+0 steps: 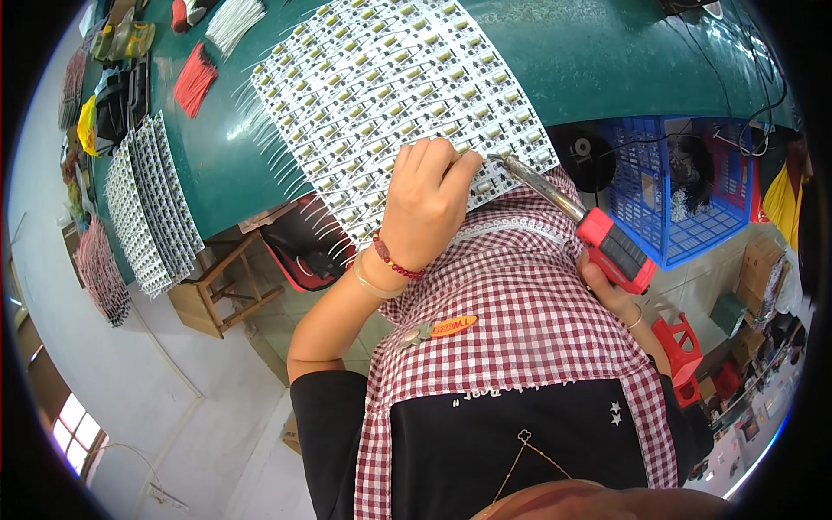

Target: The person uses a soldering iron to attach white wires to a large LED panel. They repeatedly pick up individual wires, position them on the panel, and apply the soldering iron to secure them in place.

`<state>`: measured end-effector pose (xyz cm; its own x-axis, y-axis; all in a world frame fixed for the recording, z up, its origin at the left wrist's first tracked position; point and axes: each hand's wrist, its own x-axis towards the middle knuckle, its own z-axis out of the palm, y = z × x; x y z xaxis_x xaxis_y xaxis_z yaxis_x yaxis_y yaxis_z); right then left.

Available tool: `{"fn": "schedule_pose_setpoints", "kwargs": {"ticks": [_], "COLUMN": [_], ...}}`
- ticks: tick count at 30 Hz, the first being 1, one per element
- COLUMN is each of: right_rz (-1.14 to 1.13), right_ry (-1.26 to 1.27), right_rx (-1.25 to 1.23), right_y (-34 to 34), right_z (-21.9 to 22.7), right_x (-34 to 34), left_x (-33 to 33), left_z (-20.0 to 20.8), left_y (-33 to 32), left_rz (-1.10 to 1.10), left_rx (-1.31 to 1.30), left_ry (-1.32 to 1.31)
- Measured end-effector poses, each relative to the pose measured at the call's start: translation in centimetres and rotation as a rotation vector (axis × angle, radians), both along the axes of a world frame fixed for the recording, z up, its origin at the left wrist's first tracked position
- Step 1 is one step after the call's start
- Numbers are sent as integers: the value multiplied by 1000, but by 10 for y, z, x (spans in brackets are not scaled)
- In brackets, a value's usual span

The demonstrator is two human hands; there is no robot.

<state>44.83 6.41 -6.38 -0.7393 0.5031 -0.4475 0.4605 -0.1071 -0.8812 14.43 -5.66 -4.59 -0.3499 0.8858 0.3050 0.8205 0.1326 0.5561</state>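
Observation:
A large white panel of circuit boards (364, 95) lies on the green table, its rows set with small yellowish parts and thin white wires that hang past its left edge. Over the panel's near part, my left hand (425, 204) is closed in a pinch; whatever is between its fingertips is hidden. My right hand (600, 284) is wrapped around the red and black handle of a soldering iron (614, 247). The iron's metal tip points left and reaches the panel close beside my left thumb and forefinger.
Stacked circuit panels (154, 204) stand at the table's left edge. Bundles of red wires (196, 80) and white wires (234, 24) lie farther back. Blue plastic crates (637, 186) and a black reel (585, 156) sit at right, below the tabletop. A wooden stool (208, 303) stands at left, a red one (674, 347) at right.

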Motion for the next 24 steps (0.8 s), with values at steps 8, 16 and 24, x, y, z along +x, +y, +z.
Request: {"fn": "schedule_pose_setpoints", "kwargs": {"ticks": [8,16,24], "right_rz": [17,1,-15], "right_ry": [-2,7,19], "right_rx": [-35,-25,-96], "right_y": [4,3,2], "right_z": [3,-1,4], "right_x": [9,11,10], "left_x": [0,-1,5], "left_z": [2,7,15], "left_y": [1,1,-1], "left_rz": [13,-11,79], "left_rx": [-5,-69,1], "left_ry": [1,113,193]}}
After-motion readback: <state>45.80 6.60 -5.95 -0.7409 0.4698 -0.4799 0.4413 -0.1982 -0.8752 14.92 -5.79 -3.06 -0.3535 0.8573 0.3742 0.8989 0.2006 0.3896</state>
